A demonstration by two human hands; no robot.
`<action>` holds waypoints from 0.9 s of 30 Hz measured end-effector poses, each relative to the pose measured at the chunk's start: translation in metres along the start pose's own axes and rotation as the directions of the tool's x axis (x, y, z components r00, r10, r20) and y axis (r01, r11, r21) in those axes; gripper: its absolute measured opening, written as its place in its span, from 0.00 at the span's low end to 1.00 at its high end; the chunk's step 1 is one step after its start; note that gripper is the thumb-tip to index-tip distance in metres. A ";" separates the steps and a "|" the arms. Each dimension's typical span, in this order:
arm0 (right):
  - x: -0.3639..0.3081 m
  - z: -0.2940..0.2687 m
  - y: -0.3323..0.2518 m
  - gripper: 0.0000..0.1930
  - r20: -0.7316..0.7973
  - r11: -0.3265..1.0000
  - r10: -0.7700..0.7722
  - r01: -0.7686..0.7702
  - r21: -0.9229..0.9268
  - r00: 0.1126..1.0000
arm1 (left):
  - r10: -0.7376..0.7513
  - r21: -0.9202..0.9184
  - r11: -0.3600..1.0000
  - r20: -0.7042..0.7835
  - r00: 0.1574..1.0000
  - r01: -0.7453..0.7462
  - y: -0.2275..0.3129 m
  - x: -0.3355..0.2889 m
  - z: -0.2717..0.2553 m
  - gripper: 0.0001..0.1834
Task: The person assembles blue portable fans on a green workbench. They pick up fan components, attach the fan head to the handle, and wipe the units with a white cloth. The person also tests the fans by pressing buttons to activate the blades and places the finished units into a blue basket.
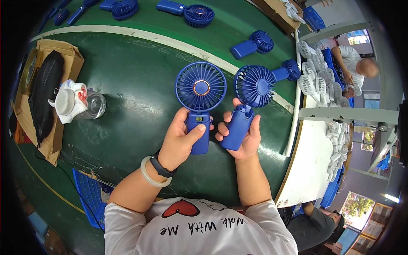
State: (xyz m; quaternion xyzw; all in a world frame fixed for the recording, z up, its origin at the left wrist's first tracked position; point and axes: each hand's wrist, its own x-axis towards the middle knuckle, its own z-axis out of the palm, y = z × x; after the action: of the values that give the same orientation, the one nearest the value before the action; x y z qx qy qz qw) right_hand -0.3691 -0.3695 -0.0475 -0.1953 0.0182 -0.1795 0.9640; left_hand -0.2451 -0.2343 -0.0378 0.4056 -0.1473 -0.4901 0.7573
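You have one fan in each grip, both held up over the green worktop (119,140), near its middle. Your left grip (180,138) is wrapped around the handle of the left blue handheld fan (201,88), whose front grille and copper-coloured hub ring face you. Its small display (199,119) looks lit, and your thumb (195,134) rests on the handle just below it. Your right grip (250,144) clasps the right blue handheld fan (236,131) by its handle, thumb along the right side and fingertips round the left. This one's head leans to the far right of the handle, and what seems to be its rear grille is turned your way. Whether the blades of either fan turn, you cannot tell from here.

The step in hand looks like checking the fans, with the left one probably being switched on or read at its display. Beyond the white rail (136,32) more blue fans lie on the far green strip, one of them (199,16) face up; a clear jar (97,105) and a white cloth (70,115) sit to the left, well apart from your work.

The next move, as I judge it, calls for a light thumb press on the left fan while your right grip stays steady, keeping the two grilles from knocking together
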 end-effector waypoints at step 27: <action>-0.004 0.035 0.018 0.37 -0.102 0.509 -0.232 0.031 -0.860 0.967 | 0.302 0.777 0.500 0.257 0.918 -0.382 0.005 -0.004 0.006 0.41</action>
State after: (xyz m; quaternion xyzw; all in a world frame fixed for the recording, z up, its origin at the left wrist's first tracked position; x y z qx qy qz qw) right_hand -0.3634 -0.3401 -0.0224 -0.6236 0.1876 -0.2393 0.7202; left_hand -0.2473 -0.2324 -0.0293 0.6483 -0.4655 -0.2240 0.5592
